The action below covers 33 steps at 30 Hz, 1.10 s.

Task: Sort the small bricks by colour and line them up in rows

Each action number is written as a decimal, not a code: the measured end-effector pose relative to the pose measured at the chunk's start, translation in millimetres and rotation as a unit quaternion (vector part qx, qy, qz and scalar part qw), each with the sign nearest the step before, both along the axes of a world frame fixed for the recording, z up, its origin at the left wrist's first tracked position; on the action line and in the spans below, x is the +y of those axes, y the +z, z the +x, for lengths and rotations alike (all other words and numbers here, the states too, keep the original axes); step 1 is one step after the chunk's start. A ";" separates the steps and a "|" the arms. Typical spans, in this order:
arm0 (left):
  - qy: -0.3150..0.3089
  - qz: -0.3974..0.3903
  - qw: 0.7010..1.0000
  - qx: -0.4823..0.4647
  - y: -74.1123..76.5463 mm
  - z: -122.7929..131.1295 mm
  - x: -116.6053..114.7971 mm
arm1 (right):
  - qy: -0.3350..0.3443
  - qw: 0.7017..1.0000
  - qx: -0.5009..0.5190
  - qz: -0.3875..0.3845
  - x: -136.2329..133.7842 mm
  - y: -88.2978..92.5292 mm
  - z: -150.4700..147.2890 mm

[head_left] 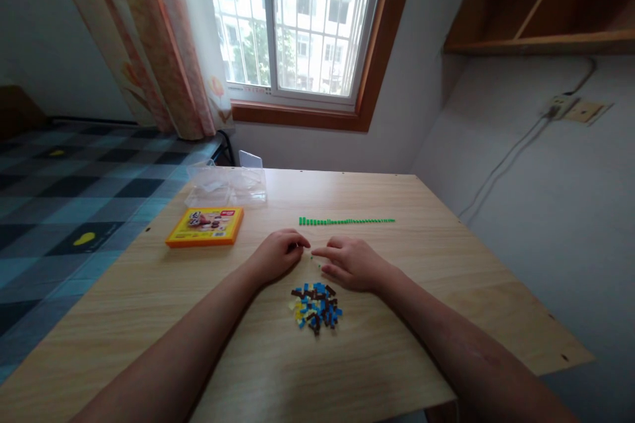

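Observation:
My left hand (278,254) rests on the table with its fingers bent and a gap between index finger and thumb. Across from it, my right hand (353,264) has its index finger stretched out and its thumb apart, with nothing visibly gripped. Tiny green pieces (320,266) lie on the wood by the right fingertips; whether a finger touches one is too small to tell. Beyond both hands runs a row of green building bricks (327,221), larger at the left end. Nearer to me sits a loose pile of blue, brown and yellow bricks (317,307).
An orange and yellow box (206,227) lies left of my left hand. Behind it stands a clear plastic container (225,186) at the table's far left. The wooden table (397,357) borders a checked bed (99,178) on the left. A window is ahead.

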State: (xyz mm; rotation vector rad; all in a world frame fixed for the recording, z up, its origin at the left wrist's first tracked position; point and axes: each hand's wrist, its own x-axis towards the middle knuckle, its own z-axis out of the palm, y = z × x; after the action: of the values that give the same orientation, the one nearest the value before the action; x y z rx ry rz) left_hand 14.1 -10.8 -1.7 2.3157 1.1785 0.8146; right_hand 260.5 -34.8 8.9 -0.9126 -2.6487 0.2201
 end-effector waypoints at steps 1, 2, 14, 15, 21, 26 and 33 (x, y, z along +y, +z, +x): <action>0.000 0.001 1.000 0.001 -0.3 -0.1 0.1 | 0.000 1.000 0.001 0.001 0.3 -0.4 -0.1; 0.000 0.003 1.000 0.003 -0.6 -0.1 0.1 | 0.001 1.000 0.002 0.002 0.7 -0.9 -0.2; -0.009 0.010 1.000 0.020 2.6 0.2 -0.9 | -0.003 1.000 -0.011 0.014 0.7 0.7 1.0; -0.008 0.010 1.000 0.019 2.4 -0.1 -0.6 | -0.010 1.000 -0.010 0.012 1.0 1.9 3.3; -0.013 0.006 1.000 0.019 1.5 -2.4 2.7 | -0.096 0.995 -0.006 -0.036 5.3 12.0 39.2; -0.017 0.006 1.000 0.021 1.0 -4.7 4.5 | -0.228 0.969 -0.015 -0.093 20.9 15.1 96.9; -0.023 0.009 0.999 0.027 1.8 -5.8 6.0 | -0.423 0.897 0.021 -0.127 45.5 2.5 165.1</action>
State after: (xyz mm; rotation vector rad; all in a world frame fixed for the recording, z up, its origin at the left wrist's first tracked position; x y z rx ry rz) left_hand 8.3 -4.8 0.1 2.3841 1.1415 0.7532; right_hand 425.6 10.7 11.5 -2.0007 -1.9574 0.3553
